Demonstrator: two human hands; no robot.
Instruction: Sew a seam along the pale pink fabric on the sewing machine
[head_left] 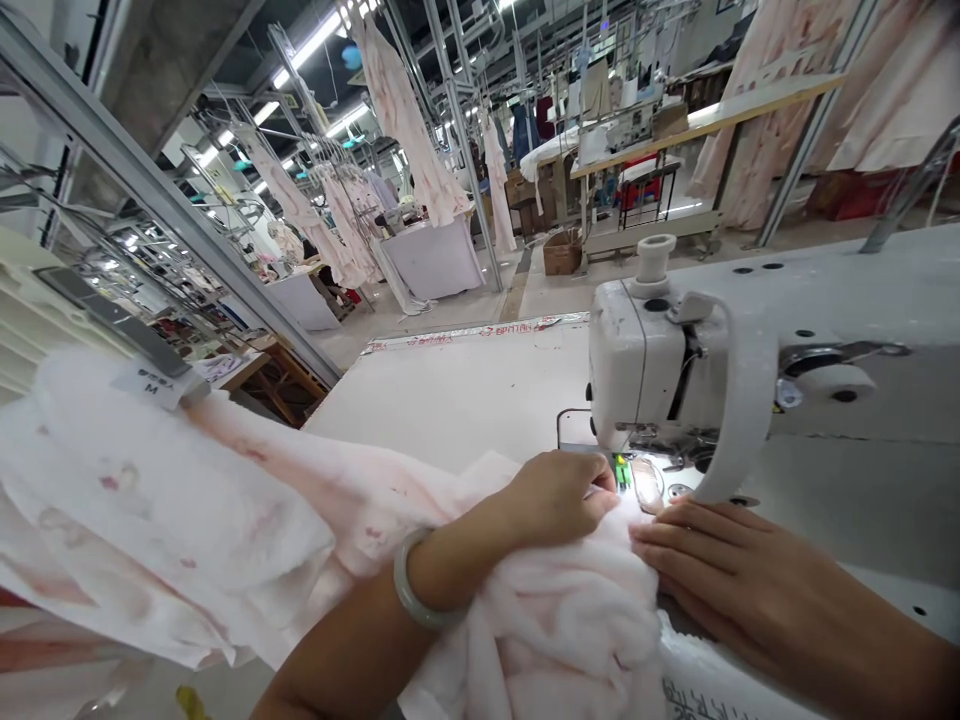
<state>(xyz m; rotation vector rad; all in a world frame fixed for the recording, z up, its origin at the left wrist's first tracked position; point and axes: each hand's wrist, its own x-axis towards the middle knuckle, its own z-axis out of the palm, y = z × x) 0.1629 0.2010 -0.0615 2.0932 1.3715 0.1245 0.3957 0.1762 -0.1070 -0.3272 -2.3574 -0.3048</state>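
Observation:
A pale pink, flower-printed fabric piece lies bunched across the front of a white sewing machine. My left hand pinches its edge just left of the lit needle area, fingers closed on the cloth. Flat on the fabric's right side rests my right hand, its fingers stretched out toward the presser foot. A small green part shows beside the needle. More of the cloth runs left, up to a grey clamp with a size label. The fabric under my hands is hidden.
The white machine table stretches ahead, with printed tape along its far edge. A slanting metal rail crosses on the left. Beyond are hanging pink garments, a cardboard box on the floor and a wood-edged workbench.

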